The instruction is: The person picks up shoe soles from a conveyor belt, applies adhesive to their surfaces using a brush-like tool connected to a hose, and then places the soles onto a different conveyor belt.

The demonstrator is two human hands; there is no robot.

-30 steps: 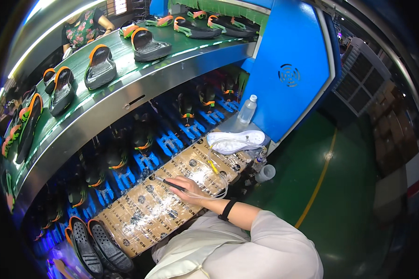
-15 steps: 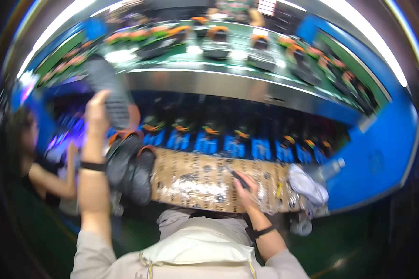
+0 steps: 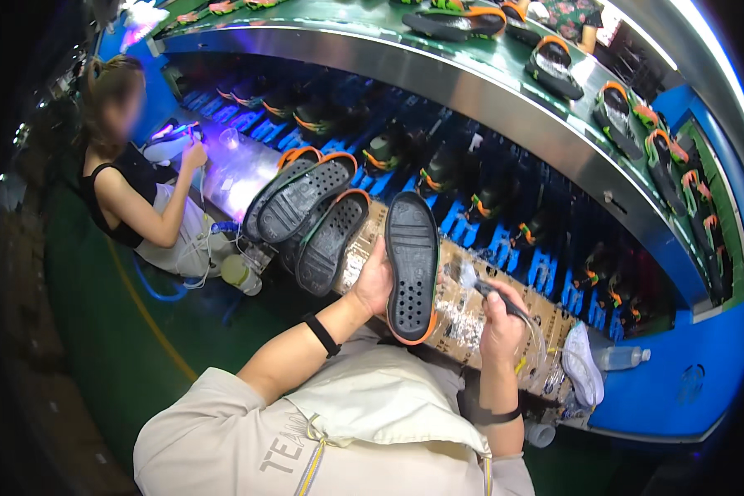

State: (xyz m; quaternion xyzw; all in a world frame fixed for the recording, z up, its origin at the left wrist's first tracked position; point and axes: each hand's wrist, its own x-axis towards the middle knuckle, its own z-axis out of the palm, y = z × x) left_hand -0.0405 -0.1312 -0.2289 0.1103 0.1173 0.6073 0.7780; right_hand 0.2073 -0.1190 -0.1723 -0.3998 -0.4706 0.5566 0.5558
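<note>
My left hand (image 3: 374, 283) grips a black shoe sole (image 3: 412, 256) by its left edge. The sole stands roughly upright, its ribbed, hole-dotted side toward me and orange at the heel. My right hand (image 3: 501, 326) is closed round a black-handled brush (image 3: 507, 301) with a pale tip; a thin tube trails from it. The tip is just right of the sole, apart from it. More black soles with orange rims (image 3: 307, 200) are piled left of my left hand, with a single sole (image 3: 332, 244) leaning nearest it.
A cardboard-covered bench (image 3: 546, 355) runs before me, with a white shoe (image 3: 583, 365) and a clear bottle (image 3: 624, 358) at its right. Behind are blue racks of dark shoes (image 3: 438, 178) under a metal-edged conveyor (image 3: 471, 78). A co-worker (image 3: 136, 182) sits at the left.
My view has turned left. My left hand has brought a sole from the conveyor edge down in front of me. My right hand, still holding the brush, has lifted toward it.
</note>
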